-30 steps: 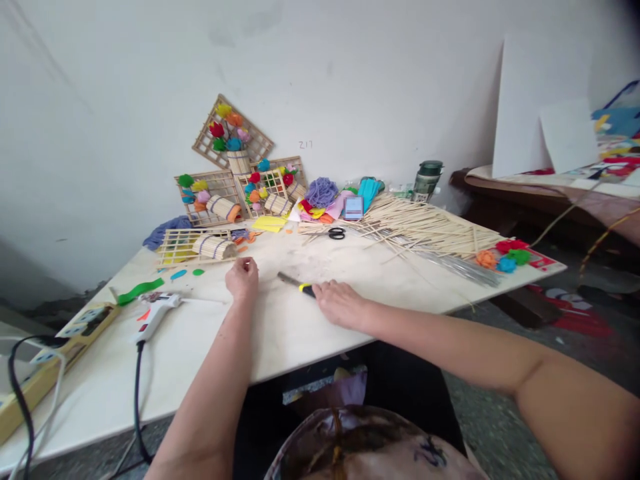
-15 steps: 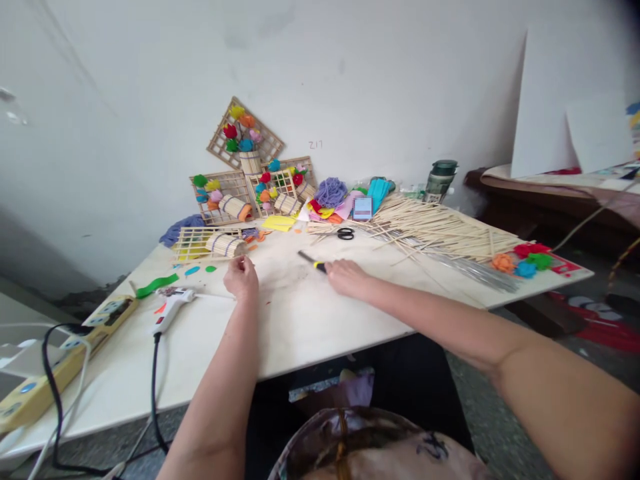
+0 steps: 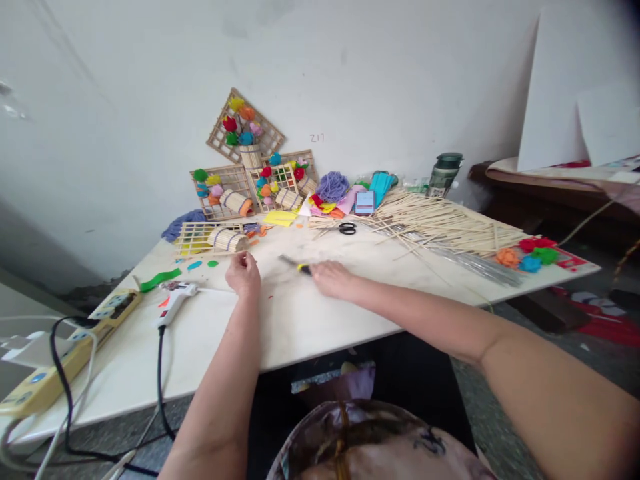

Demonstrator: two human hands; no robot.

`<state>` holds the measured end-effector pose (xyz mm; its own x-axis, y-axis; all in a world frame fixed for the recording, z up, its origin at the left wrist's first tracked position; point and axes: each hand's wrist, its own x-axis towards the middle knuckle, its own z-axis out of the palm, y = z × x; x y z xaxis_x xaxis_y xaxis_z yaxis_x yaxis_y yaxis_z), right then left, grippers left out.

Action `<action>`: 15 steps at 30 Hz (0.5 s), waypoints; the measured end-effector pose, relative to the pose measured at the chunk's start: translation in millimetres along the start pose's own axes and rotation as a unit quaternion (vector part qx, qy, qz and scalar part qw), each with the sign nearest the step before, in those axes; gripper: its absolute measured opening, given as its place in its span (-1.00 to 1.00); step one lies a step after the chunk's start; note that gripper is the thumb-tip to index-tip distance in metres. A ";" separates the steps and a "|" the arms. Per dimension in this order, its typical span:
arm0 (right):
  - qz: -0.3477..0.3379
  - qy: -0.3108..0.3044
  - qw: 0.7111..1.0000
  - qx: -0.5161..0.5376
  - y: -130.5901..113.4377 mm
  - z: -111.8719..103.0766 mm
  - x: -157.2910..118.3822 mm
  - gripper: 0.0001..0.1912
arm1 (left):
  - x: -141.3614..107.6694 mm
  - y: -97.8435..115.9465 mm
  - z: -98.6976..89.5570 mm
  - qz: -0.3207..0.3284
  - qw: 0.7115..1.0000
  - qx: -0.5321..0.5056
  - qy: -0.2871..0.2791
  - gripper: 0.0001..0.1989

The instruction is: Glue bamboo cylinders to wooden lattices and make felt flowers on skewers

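My left hand is closed in a pinch above the table, just below the small slatted bamboo-stick cylinder lying on a stick lattice. What its fingertips hold is too small to make out. My right hand is wrapped round the handle of a yellow-and-black utility knife. The knife's long dark end points left, towards my left hand, and is slightly blurred. A white glue gun lies left of my left hand. Black-handled scissors rest beyond my right hand.
Finished lattices with bright flowers lean on the wall. A purple yarn ball, bamboo sticks and a dark green bottle stand behind. Coloured flower heads lie right. A yellow power strip with cables runs along the left edge.
My right hand has moved left with the knife, bringing its tip closer to my left hand. My left hand keeps its pinch and has barely moved. The view has shifted slightly.
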<state>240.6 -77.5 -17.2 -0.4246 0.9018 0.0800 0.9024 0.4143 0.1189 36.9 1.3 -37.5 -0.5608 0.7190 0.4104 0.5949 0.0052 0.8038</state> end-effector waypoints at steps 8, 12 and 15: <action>-0.028 0.032 0.999 -0.023 4.8 2.5 -25.8 -0.64 | -2.3 4.5 -1.5 0.001 1.000 0.006 -0.013 -0.74; 0.038 -0.009 0.999 -0.031 3.8 1.8 -29.4 -0.65 | -2.4 3.6 -1.2 -0.006 1.000 0.005 -0.025 -0.75; -0.044 0.034 0.998 -0.023 2.3 2.5 -27.4 -0.63 | -2.7 3.4 -2.0 -0.006 0.999 0.010 -0.030 -0.75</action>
<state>254.5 -100.9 -21.5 -0.5082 0.8509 0.1334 0.8573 0.4849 0.1731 39.2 -2.1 -35.1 -0.5326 0.7596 0.3732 0.6002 0.0281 0.7994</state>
